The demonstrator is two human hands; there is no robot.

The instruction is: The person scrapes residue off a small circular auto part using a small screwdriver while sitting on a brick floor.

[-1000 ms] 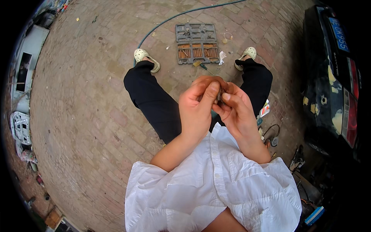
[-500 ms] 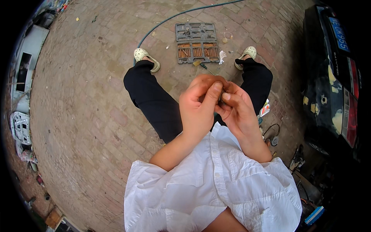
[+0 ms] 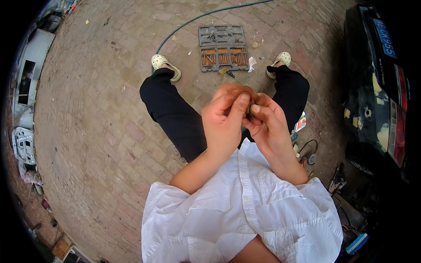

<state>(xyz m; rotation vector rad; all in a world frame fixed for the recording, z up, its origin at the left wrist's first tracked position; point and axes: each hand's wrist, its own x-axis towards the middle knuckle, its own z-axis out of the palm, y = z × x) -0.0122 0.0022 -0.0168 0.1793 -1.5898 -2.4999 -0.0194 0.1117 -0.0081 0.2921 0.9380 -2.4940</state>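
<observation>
Both hands meet in front of me, above the ground between my knees. My left hand [image 3: 224,112] is closed, its thumb pressed against the curled fingers. Against it rests my right hand [image 3: 270,120], also closed, with thumb and forefinger pinched together. A small dark piece [image 3: 250,111] shows between the thumbs; the fingers cover most of it, so its kind cannot be made out. Beyond the hands, a grey tool case [image 3: 222,36] lies open on the paving, with rusty brown bits [image 3: 223,58] in rows. A screwdriver-like tool [image 3: 230,74] lies at its near edge.
A green hose [image 3: 188,22] curves across the brick paving past my left shoe [image 3: 161,60]. On the right stands a dark car [image 3: 372,96] with patched paint. Crumpled white tissue [image 3: 251,64] lies beside the case. Metal panels [image 3: 33,79] line the far left.
Both hands stay together in nearly the same place. The thumbs have shifted slightly to the left around the small dark piece.
</observation>
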